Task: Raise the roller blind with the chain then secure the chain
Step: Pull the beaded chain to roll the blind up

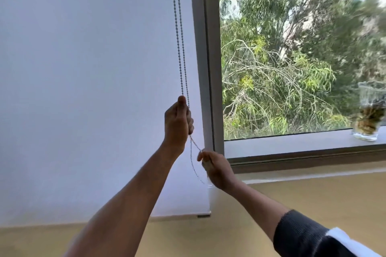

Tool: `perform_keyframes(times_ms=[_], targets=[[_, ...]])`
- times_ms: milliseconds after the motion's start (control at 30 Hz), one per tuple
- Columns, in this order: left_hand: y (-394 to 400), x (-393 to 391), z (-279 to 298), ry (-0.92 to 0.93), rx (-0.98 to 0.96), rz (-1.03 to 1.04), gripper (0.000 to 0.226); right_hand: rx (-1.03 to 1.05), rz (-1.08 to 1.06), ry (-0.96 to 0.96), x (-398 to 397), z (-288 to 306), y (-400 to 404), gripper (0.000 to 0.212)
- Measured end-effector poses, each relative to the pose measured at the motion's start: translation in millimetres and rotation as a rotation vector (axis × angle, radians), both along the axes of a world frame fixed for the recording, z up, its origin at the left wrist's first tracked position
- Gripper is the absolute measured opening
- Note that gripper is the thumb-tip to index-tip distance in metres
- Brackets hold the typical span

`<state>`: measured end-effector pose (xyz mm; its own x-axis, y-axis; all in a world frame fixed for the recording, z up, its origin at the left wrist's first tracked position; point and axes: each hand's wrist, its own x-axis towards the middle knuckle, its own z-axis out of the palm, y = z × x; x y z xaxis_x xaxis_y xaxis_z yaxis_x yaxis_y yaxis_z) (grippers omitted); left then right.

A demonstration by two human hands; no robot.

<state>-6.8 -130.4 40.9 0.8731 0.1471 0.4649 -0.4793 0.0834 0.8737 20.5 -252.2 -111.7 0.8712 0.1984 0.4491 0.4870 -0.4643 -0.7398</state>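
A white roller blind [87,89] covers the left window pane down to its bottom bar [203,215]. A beaded chain [179,33] hangs in two strands in front of its right side. My left hand [177,121] is closed around the chain, thumb pointing up. Below it and to the right, my right hand [215,168] pinches the lower part of the chain, which loops slack between the two hands. The chain's top end is out of frame.
A grey window frame post [208,58] stands just right of the chain. The right pane shows green trees. A glass jar [368,115] with dried material sits on the sill [292,144] at far right. A beige wall lies below.
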Motion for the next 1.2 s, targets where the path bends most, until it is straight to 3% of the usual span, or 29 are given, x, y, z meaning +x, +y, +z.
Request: perform_keyframes(times_ms=[100,267,433,500,667,833,1033,1200], targets=[[8.5,-3.0,-2.0,0.002,-0.036,-0.041,0.049,0.297,0.050,0.071,-2.7,24.2,2.1,0.043],[0.3,-18.1,-29.0,0.014,0.017,-0.059,0.051,0.602,0.136,0.059,-17.5,108.1,12.8,0.048],[-5.4,-27.0,-58.9,0.090,0.060,-0.114,0.044,0.648,0.327,0.025,-36.7,187.8,23.3,0.034],[-7.6,-28.1,-62.1,0.114,0.066,-0.124,0.043,0.657,0.311,-0.037,-39.5,199.5,32.4,0.028],[-2.9,-28.4,-69.0,0.080,0.230,-0.119,0.042,0.527,0.098,-0.299,-34.8,178.1,44.3,0.026],[13.6,-34.8,-89.9,0.122,0.387,-0.137,0.046,0.346,0.036,-0.265,-37.3,127.5,33.3,0.024],[1.1,-44.1,-53.3,0.136,0.286,-0.090,0.056,0.319,0.096,-0.151,-45.6,83.0,9.7,0.018],[-27.6,-45.3,7.8,0.056,0.196,-0.093,0.054,0.214,0.005,-0.242,-38.9,56.5,-8.1,0.025]])
